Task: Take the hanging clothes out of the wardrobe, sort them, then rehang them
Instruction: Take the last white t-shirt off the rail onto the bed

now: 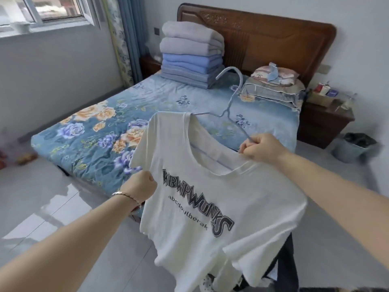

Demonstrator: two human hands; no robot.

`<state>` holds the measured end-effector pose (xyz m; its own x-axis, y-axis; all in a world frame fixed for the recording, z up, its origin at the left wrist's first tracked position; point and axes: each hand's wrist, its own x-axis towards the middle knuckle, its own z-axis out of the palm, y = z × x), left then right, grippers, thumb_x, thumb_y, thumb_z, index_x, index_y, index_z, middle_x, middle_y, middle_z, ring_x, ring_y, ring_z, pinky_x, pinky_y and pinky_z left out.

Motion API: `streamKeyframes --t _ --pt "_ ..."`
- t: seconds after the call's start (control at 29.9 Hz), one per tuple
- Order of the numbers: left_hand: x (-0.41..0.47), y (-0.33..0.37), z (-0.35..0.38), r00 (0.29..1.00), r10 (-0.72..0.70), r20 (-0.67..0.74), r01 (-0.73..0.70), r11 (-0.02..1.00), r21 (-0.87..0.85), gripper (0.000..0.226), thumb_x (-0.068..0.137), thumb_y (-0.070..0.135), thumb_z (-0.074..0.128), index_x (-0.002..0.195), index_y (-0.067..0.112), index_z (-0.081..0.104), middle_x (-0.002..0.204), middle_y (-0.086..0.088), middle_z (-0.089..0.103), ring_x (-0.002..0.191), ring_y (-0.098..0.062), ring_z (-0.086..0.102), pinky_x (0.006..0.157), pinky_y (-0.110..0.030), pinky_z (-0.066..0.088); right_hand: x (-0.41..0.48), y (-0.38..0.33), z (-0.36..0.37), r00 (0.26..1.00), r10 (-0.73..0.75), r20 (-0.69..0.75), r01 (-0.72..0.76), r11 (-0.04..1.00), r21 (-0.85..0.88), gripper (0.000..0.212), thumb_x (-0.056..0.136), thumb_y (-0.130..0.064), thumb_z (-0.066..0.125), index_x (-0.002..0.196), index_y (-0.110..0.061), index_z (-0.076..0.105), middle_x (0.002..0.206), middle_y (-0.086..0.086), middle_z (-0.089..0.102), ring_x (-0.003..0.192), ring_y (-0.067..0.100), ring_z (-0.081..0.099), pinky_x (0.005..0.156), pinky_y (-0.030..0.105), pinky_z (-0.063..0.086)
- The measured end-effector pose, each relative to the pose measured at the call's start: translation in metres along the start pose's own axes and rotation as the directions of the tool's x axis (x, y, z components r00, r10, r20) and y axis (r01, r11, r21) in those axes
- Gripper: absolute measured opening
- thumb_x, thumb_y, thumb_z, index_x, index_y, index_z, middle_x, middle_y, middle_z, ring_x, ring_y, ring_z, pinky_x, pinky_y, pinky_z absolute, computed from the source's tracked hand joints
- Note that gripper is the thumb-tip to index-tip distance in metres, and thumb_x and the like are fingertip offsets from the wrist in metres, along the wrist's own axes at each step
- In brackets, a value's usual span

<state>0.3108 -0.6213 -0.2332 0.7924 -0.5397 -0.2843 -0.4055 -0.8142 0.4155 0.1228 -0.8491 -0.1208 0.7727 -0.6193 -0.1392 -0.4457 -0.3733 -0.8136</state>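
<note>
Tension matters while the white T-shirt [210, 207] hangs before the bed [94, 127]: the left hand [145, 184], gripping its side, should hold firm so the right hand [261, 147], pinching collar and hanger [231, 95], can ease it through the neck.

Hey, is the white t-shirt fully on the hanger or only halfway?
Halfway. One hanger arm is inside a shoulder of the white t-shirt; the other arm lies bare outside the collar, at the right hand.
</note>
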Motion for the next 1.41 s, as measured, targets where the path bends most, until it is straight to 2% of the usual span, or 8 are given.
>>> streamKeyframes --t 0.07,0.2,0.37,0.5,0.8,1.1,1.24,1.41 --pt "0.015 0.017 0.009 0.999 0.026 0.038 -0.026 1.000 0.009 0.030 0.086 0.006 0.041 0.057 0.015 0.040 0.059 -0.001 0.046 0.064 -0.024 0.049 0.057 -0.023 0.035 0.024 0.023 -0.031 0.994 0.051 -0.099 -0.051 0.999 0.003 0.025 0.079 -0.019 0.062 0.056 -0.008 0.060 0.061 0.003 0.055 0.062 0.011 0.050 0.060 0.018 0.039" --pt "0.059 0.052 0.028 0.995 0.020 0.097 -0.020 1.000 0.003 0.029 0.087 0.004 0.039 0.058 0.011 0.041 0.058 -0.003 0.048 0.060 -0.023 0.049 0.052 -0.024 0.033 0.084 0.080 -0.079 0.952 0.062 -0.301 -0.110 0.983 -0.146 0.055 0.095 -0.044 0.046 0.071 0.001 0.066 0.073 0.013 0.058 0.075 0.024 0.050 0.066 0.031 0.032" --pt "0.143 0.096 0.074 0.993 -0.034 0.115 0.029 0.999 0.046 0.024 0.088 0.005 0.037 0.068 0.008 0.048 0.067 -0.007 0.053 0.065 -0.023 0.048 0.055 -0.025 0.034 0.190 0.192 -0.098 0.939 0.069 -0.337 -0.214 0.885 -0.413 0.052 0.099 -0.040 0.037 0.059 -0.006 0.044 0.070 0.017 0.052 0.080 0.037 0.055 0.063 0.035 0.030" --pt "0.211 0.126 0.125 0.986 -0.098 0.134 0.086 0.992 0.093 0.032 0.089 0.006 0.035 0.058 0.012 0.036 0.057 -0.002 0.039 0.054 -0.020 0.034 0.049 -0.026 0.023 0.280 0.294 -0.081 0.933 0.150 -0.327 -0.305 0.812 -0.498 0.032 0.098 -0.029 0.042 0.080 -0.007 0.058 0.104 0.022 0.060 0.097 0.038 0.056 0.074 0.037 0.039" --pt "0.329 0.162 0.213 0.974 -0.162 0.157 0.147 0.984 0.104 0.032 0.090 0.011 0.040 0.058 0.013 0.043 0.060 0.000 0.050 0.069 -0.027 0.048 0.056 -0.026 0.035 0.400 0.433 -0.041 0.766 0.412 -0.493 -0.602 0.729 -0.326 0.031 0.099 -0.022 0.040 0.106 -0.002 0.062 0.114 0.025 0.059 0.109 0.040 0.051 0.089 0.038 0.035" --pt "0.365 0.154 0.253 0.959 -0.213 0.189 0.201 0.976 0.078 0.022 0.088 0.011 0.045 0.077 -0.001 0.060 0.080 -0.013 0.065 0.081 -0.032 0.060 0.067 -0.034 0.045 0.390 0.469 -0.004 0.739 0.585 -0.333 -0.672 0.675 -0.305 0.041 0.088 -0.007 0.052 0.128 -0.002 0.049 0.136 0.022 0.039 0.127 0.039 0.032 0.104 0.038 0.029" --pt "0.376 0.180 0.253 0.967 -0.119 0.227 0.085 0.984 0.157 0.018 0.089 0.012 0.043 0.087 0.011 0.061 0.086 -0.006 0.067 0.085 -0.029 0.061 0.069 -0.030 0.047 0.375 0.461 0.014 0.816 0.564 -0.123 -0.564 0.734 -0.377 0.031 0.088 -0.007 0.048 0.115 -0.009 0.063 0.126 0.013 0.054 0.121 0.030 0.045 0.100 0.033 0.037" --pt "0.413 0.246 0.272 0.951 0.164 0.260 -0.208 0.966 0.153 0.027 0.092 0.017 0.042 0.114 0.023 0.055 0.112 0.006 0.062 0.101 -0.019 0.057 0.079 -0.026 0.044 0.365 0.458 0.002 0.774 0.632 -0.053 -0.625 0.747 -0.225 0.023 0.090 -0.010 0.048 0.107 -0.011 0.064 0.107 0.005 0.065 0.106 0.026 0.059 0.088 0.030 0.045"
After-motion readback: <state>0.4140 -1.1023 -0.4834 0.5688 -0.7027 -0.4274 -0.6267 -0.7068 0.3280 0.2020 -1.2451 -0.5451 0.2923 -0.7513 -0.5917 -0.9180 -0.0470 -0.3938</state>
